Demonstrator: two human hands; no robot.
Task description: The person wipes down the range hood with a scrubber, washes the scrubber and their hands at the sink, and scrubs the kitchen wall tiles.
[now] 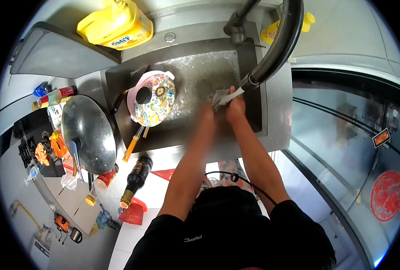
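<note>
Both of my hands are over the right part of the metal sink [186,139], below the black faucet [286,49]. A white stream or nozzle end from the faucet reaches down between them. My right hand [236,107] is closed around the right side of a wet greyish cloth [220,99]. My left hand [208,110] is blurred at the cloth's lower left, and its fingers cannot be made out. Shallow water covers the sink floor. A pink pot with a flower-patterned lid [157,101] sits in the sink's left part, left of my hands.
A yellow jug [119,27] stands behind the sink, beside a grey board [65,54]. To the left is a pan with a glass lid [89,135]. A dark bottle [136,180] stands at the front edge, near an orange-handled tool [130,148].
</note>
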